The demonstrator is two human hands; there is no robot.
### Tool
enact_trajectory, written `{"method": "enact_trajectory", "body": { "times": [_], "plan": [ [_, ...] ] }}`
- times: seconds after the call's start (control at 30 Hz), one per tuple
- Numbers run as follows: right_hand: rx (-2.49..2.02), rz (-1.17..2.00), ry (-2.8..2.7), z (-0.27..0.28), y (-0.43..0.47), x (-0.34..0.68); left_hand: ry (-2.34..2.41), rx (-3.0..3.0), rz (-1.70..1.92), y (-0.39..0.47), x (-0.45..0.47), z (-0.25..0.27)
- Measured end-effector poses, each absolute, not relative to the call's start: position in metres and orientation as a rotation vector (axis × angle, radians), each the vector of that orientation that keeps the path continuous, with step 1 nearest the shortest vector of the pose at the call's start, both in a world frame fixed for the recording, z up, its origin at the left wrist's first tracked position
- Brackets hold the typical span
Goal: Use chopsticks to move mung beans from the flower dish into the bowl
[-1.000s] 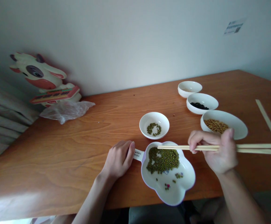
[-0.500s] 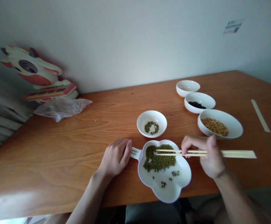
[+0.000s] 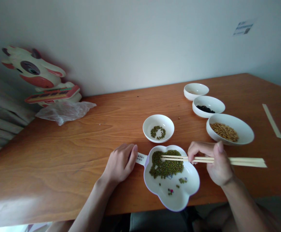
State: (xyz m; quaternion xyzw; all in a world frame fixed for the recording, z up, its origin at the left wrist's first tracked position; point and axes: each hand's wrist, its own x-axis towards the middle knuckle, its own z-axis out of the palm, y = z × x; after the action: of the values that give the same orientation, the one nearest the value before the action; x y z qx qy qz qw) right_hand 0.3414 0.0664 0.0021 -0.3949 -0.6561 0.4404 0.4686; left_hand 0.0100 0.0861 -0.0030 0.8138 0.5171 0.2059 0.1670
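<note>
My left hand [image 3: 121, 162] is closed round the handle of a white, flower-shaped dish [image 3: 176, 199] with a purple rim. Mung beans [image 3: 168, 167] lie mostly in its upper left lobes, with a few loose ones lower down. In my right hand [image 3: 214, 162] is a pair of wooden chopsticks [image 3: 242, 160], held nearly level. Their tips are close together among the beans; whether a bean is pinched between them I cannot tell. Just behind the dish stands a small white bowl [image 3: 146, 133] holding some mung beans.
At the right stand a bowl of tan beans [image 3: 224, 131], a bowl of dark beans [image 3: 205, 109] and another white bowl [image 3: 196, 91]. A paper chopstick sleeve [image 3: 272, 120] lies farther right. A cow toy [image 3: 37, 72] and a clear plastic bag [image 3: 65, 111] sit at the back left.
The chopstick tips have drawn closer together among the beans, and their rear ends have dipped slightly. My left hand stays on the handle. The whole view has shifted a little.
</note>
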Motion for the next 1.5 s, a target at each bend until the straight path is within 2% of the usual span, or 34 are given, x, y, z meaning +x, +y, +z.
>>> {"method": "enact_trajectory", "body": {
  "times": [0.5, 0.73, 0.9, 1.23, 1.5],
  "plan": [
    [-0.849, 0.996, -1.437, 0.022, 0.068, 0.335, 1.474, 2.28, 0.531, 0.087, 0.009, 0.001],
    [-0.803, 0.841, -1.445, 0.063, 0.093, 0.343, 1.277, 2.233, 0.192, 0.112, 0.001, 0.029],
    [-0.896, 0.784, -1.428, 0.085, 0.118, 0.338, 1.099, 2.147, 0.113, 0.123, 0.01, 0.047],
    [-1.051, 0.749, -1.347, 0.069, 0.112, 0.335, 1.049, 2.046, 0.187, 0.117, 0.008, 0.033],
    [-0.861, 0.966, -1.455, 0.061, 0.084, 0.331, 1.17, 2.114, 0.282, 0.117, -0.001, 0.03]
  ]
}}
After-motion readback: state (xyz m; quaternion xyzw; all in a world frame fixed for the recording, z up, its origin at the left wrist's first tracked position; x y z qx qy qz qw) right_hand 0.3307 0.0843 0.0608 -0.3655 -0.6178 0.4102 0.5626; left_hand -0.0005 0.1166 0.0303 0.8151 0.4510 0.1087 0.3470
